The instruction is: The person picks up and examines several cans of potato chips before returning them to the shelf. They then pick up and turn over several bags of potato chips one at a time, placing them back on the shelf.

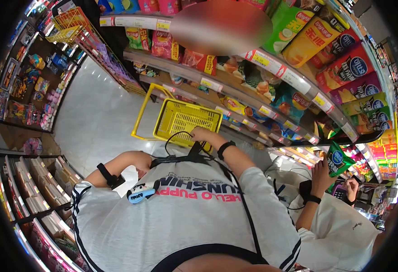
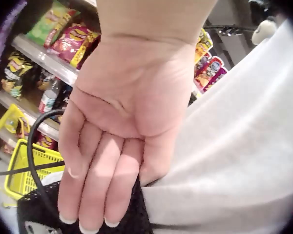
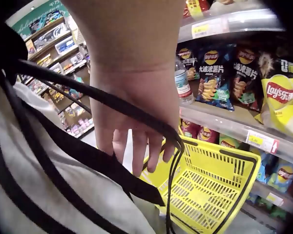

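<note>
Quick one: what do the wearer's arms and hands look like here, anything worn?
Bare forearms, bare left hand and right hand, no gloves or rings visible. A black wrist strap sits on the right wrist, another on the left. Short white sleeves carry dark stripe trim. Black cables run by the right arm.

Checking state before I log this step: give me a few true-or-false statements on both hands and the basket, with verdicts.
1. The basket is yellow and sits by the snack shelves. True.
2. The left hand grips a chip bag. False: its palm is open, fingers straight, beside the shirt.
3. The basket is full of bags. False: nothing shows inside it.
4. The right hand hangs by the basket's rim, fingers loose. True.
5. Another person holds a green packet. True.
</note>
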### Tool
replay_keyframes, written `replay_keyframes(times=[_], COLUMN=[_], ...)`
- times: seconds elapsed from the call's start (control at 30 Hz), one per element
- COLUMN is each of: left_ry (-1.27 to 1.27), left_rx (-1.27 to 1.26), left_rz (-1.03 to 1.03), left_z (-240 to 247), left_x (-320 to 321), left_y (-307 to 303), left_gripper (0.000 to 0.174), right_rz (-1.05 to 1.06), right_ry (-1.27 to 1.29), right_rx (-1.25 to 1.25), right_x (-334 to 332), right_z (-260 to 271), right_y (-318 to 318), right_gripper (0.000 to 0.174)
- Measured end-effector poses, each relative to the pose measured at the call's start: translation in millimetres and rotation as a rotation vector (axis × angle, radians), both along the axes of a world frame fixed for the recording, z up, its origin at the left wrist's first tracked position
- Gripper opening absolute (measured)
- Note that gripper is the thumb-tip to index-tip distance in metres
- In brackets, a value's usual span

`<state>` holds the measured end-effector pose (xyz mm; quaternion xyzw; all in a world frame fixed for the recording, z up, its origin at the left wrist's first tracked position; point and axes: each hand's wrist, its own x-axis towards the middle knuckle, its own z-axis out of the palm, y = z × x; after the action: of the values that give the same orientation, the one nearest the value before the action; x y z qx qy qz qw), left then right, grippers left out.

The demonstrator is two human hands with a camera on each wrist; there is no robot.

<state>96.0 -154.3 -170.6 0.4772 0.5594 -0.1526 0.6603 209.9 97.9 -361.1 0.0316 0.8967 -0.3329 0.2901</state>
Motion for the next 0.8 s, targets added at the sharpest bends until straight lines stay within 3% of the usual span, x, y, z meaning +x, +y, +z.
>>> replay_keyframes(times=[0.13, 0.23, 0.27, 0.33, 0.37, 0.4, 0.43, 0.47, 0.5, 0.6, 0.63, 0.7, 0.73, 0.8], left_ry=[0.041, -0.014, -0.06, -0.071, -0.162, -0.066, 0.054, -0.066, -0.087, -0.215, -0.245, -0.175, -0.142, -0.078], left_rx=[-0.033, 0.055, 0.096, 0.488, 0.536, 0.674, 0.734, 0.766, 0.832, 1.146, 1.119, 1.162, 1.129, 1.076], left_rz=[0.053, 0.054, 0.059, 0.293, 0.53, 0.622, 0.583, 0.69, 0.756, 0.83, 0.885, 0.896, 0.922, 0.975], left_z=[-14.8, 1.0, 8.7, 9.3, 4.3, 15.3, 28.6, 42.3, 44.7, 11.0, -11.7, -11.8, -19.2, -34.1], left_x=[-18.7, -48.4, -66.4, -107.7, -130.5, -139.9, -152.8, -155.0, -156.8, -170.8, -177.0, -162.2, -165.8, -171.1], left_y=[-3.1, 7.4, 13.2, 28.5, 43.8, 67.3, 93.5, 118.1, 141.3, 206.6, 229.7, 255.0, 263.5, 281.6], left_gripper=[0.044, 0.035, 0.032, 0.025, 0.024, 0.026, 0.028, 0.03, 0.031, 0.044, 0.053, 0.063, 0.068, 0.078], right_rz=[-0.365, -0.489, -0.52, -0.539, -0.584, -0.631, -0.576, -0.679, -0.834, -1.149, -1.147, -1.153, -1.141, -1.256], right_ry=[0.314, 0.339, 0.311, 0.27, 0.286, 0.302, 0.612, 0.656, 0.682, 0.794, 0.848, 0.909, 0.695, 0.582], right_rx=[-0.225, -0.459, -0.36, -0.186, -0.138, -0.09, -0.087, -0.249, -0.211, -0.177, -0.125, -0.022, -0.064, -0.205], right_x=[7.4, 7.9, 6.5, -5.1, -11.3, -18.9, -28.7, -40.2, -46.2, -76.1, -88.3, -97.0, -104.9, -114.4], right_z=[-11.0, -3.1, 2.6, 8.8, 28.6, 49.3, 37.1, 52.2, 92.4, 119.2, 126.2, 129.0, 121.7, 109.4], right_y=[13.8, 17.2, 19.8, 33.1, 39.9, 50.1, 69.7, 83.2, 87.0, 122.4, 132.5, 139.2, 150.9, 157.9], right_gripper=[0.028, 0.033, 0.035, 0.036, 0.035, 0.035, 0.033, 0.03, 0.024, 0.034, 0.036, 0.039, 0.042, 0.045])
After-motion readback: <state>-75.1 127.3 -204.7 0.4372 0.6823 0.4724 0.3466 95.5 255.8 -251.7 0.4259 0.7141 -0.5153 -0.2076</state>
